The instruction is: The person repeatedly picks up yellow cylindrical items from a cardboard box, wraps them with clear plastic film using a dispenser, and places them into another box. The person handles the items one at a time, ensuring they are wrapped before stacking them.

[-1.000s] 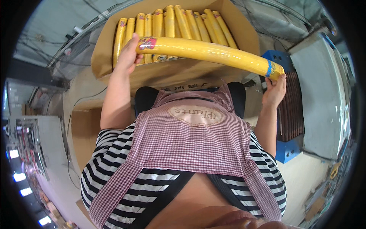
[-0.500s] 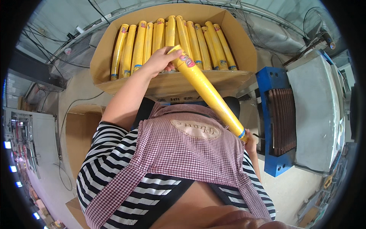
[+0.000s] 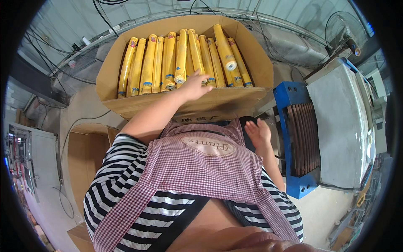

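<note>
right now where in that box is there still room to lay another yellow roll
The cardboard box is crowded: yellow rolls fill its floor wall to wall, some stacked near the left hand. Only free room is on top, left side. The right hand hangs empty.

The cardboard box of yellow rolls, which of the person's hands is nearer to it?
Left. The left hand reaches over the front wall of the cardboard box, touching the yellow rolls. The right hand is open, below the box and apart from it.
</note>
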